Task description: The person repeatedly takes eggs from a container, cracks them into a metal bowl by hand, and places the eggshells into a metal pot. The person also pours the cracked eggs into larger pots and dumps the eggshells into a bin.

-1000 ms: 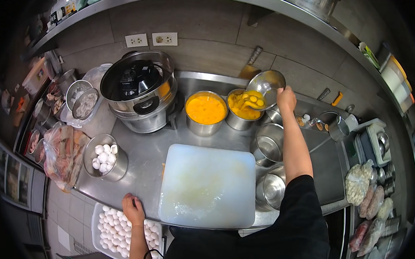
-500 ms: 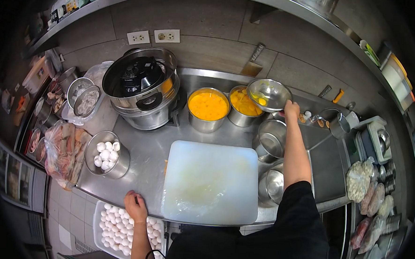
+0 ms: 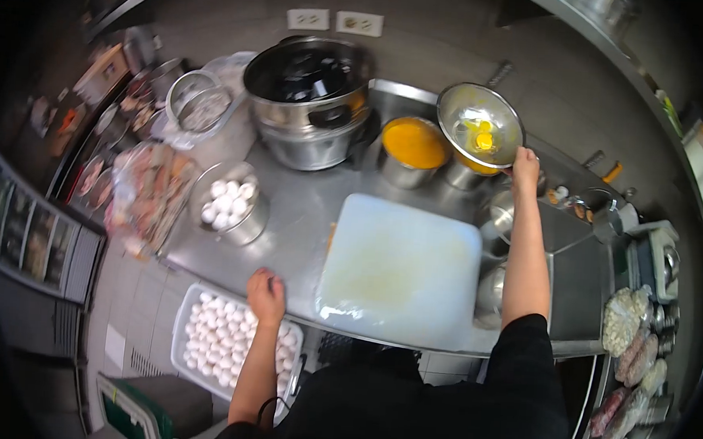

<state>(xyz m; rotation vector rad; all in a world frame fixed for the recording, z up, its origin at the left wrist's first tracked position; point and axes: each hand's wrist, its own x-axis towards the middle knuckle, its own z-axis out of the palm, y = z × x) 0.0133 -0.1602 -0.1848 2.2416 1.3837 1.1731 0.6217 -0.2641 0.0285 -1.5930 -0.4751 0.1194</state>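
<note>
My right hand (image 3: 526, 171) grips the rim of a steel bowl (image 3: 468, 114), which is tilted and has some yolk in it. Under the bowl stands a pot of yolks (image 3: 466, 178), partly hidden, and left of it a second pot full of yellow egg (image 3: 413, 143). My left hand (image 3: 266, 294) is at the counter's front edge, fingers curled, above a white tub of eggs (image 3: 222, 340); whether it holds anything is hidden. A steel pot with white eggs or shells (image 3: 227, 205) is behind it.
A white cutting board (image 3: 400, 270) lies mid-counter. Behind it to the left is a large steel pot (image 3: 309, 114) with a black object inside. Steel containers (image 3: 493, 294) stand right of the board. Bagged meat (image 3: 150, 193) is at the left, more bags (image 3: 626, 321) at the right.
The view has shifted and turned. The bowl, earlier tipped over the right pot with yolks sliding out, is now more level with little yolk left. My left hand stays near the counter's front edge.
</note>
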